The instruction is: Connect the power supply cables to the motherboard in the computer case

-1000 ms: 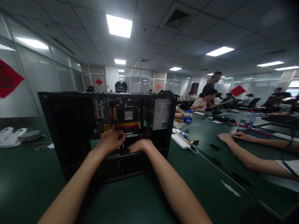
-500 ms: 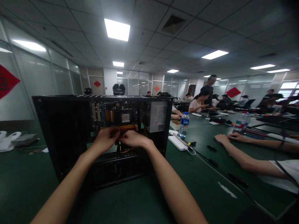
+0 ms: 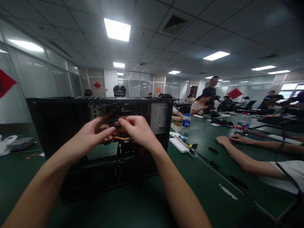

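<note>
An open black computer case [image 3: 61, 126] stands upright on the green table [image 3: 142, 202] right before me. Its motherboard [image 3: 123, 109] and grey power supply [image 3: 159, 118] face me. My left hand [image 3: 93, 134] and my right hand [image 3: 137, 129] are raised in front of the case's opening, close together. Both pinch a bundle of red, yellow and black cables [image 3: 121, 128] that comes out of the case. The fingertips of both hands are closed on the cables, and a small dark connector shows between them.
A water bottle [image 3: 184, 126] and a white power strip [image 3: 178, 145] stand right of the case. A co-worker's forearms [image 3: 247, 158] lie on the table at the right, with dark cables [image 3: 215, 164] nearby. More people sit and stand at the back right. White devices [image 3: 9, 144] lie far left.
Both hands have lifted out of the lower part of the case toward me, drawing the coloured cables up with them. They now cover the middle of the motherboard.
</note>
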Demonstrator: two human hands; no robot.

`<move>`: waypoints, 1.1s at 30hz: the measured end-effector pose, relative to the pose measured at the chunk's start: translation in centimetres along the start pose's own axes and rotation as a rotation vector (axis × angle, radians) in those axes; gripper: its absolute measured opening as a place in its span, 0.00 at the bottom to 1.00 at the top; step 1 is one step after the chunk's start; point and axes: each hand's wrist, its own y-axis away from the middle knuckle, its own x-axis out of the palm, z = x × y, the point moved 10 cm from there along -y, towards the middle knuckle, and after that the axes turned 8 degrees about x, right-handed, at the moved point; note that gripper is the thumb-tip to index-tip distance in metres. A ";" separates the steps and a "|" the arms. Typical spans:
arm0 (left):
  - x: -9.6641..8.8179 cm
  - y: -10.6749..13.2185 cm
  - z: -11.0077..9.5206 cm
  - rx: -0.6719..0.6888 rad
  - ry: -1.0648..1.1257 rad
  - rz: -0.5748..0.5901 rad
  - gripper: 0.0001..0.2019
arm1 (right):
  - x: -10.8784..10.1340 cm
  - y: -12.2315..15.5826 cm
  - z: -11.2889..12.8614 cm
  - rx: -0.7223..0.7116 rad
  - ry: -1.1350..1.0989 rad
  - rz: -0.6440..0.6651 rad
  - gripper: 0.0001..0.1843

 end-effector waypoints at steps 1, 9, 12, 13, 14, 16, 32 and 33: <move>0.0 0.3 -0.1 -0.012 0.016 0.023 0.38 | -0.2 0.1 0.3 -0.001 -0.014 0.004 0.25; 2.1 1.9 -0.5 0.101 -0.036 0.363 0.38 | -0.8 0.6 1.2 0.000 -0.120 0.042 0.25; 2.3 1.8 -1.3 0.155 -0.154 0.357 0.32 | -1.0 0.8 1.5 -0.003 -0.184 0.047 0.24; 2.1 1.6 -1.8 0.179 -0.190 0.327 0.29 | -1.0 0.9 1.6 -0.003 -0.204 0.050 0.23; 1.7 1.4 -2.3 0.207 -0.219 0.281 0.28 | -1.0 0.9 1.7 0.002 -0.221 0.058 0.23; 0.8 1.1 -3.5 0.262 -0.250 0.167 0.29 | -0.8 1.1 1.8 0.020 -0.239 0.088 0.21; -0.9 1.6 -6.0 0.357 -0.478 -0.008 0.32 | 1.0 1.2 1.4 0.090 -0.425 0.225 0.15; -0.8 1.6 -6.1 0.363 -0.490 -0.012 0.32 | 1.0 1.2 1.4 0.091 -0.434 0.222 0.16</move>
